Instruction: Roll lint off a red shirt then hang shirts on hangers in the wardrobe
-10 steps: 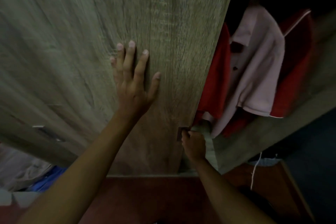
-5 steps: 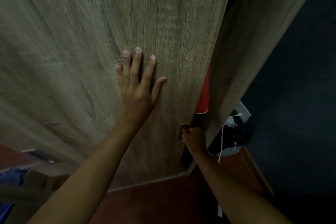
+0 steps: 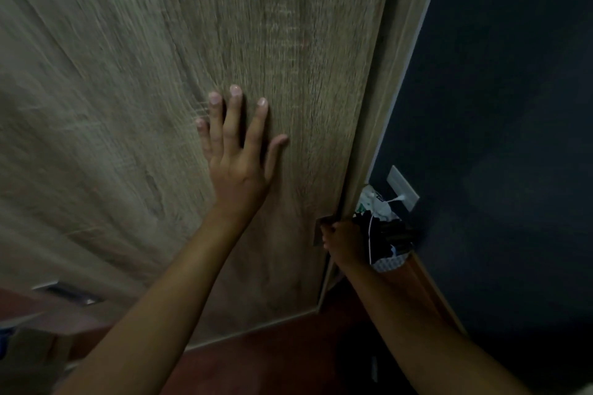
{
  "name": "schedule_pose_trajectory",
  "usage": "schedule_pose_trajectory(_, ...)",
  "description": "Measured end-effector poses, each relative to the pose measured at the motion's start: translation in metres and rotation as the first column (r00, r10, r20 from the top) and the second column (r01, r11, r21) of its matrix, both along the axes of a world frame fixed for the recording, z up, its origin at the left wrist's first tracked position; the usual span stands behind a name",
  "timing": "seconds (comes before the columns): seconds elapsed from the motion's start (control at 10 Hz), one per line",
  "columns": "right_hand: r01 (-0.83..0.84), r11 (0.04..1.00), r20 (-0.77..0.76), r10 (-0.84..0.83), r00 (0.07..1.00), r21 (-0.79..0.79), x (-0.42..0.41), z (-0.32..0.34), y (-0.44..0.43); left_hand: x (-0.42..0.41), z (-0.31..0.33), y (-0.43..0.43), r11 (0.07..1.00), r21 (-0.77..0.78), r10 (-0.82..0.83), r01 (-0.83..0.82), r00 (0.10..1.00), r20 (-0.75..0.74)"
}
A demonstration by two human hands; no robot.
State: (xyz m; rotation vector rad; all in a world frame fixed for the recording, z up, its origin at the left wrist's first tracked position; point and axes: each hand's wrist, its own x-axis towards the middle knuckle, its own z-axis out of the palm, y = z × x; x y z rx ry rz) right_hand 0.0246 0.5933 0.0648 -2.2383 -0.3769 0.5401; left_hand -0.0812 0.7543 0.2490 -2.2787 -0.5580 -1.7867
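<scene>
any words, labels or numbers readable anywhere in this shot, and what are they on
None can be read.
White packet beside the wall socket: a small dark patch that may be print, too blurred to read.
Wardrobe door, under the flat left hand: bare wood grain, no text.
Door handle gripped by the right hand: no marking visible.

Wardrobe door (image 3: 160, 106): matt grey-brown woodgrain. Wall (image 3: 513, 106): dark matt. Floor (image 3: 272, 356): reddish wood.
</scene>
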Motion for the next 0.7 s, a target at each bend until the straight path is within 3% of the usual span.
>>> schedule_pose_trajectory(0.3,-0.038,0.999,0.036,0.039,0.999,-0.015,0.015,0.006,-0.006,0.007,0.002,-0.011,0.998,-0.024,-0.053,0.053,0.998,0.016)
schedule_pose_trajectory(0.5,-0.112,0.988,0.176,0.129,0.976,-0.105,0.018,0.056,-0.042,0.015,0.015,-0.039,0.971,-0.116,-0.213,0.21,0.977,-0.018)
schedule_pose_trajectory(0.6,-0.039,0.977,0.273,0.097,0.957,-0.21,0.046,0.091,-0.087,0.04,0.041,-0.082,0.886,-0.113,-0.457,0.45,0.888,-0.047)
schedule_pose_trajectory(0.7,0.142,0.976,0.415,-0.061,0.908,-0.166,0.074,0.138,-0.133,0.07,0.076,-0.121,0.746,-0.101,-0.665,0.658,0.729,-0.163)
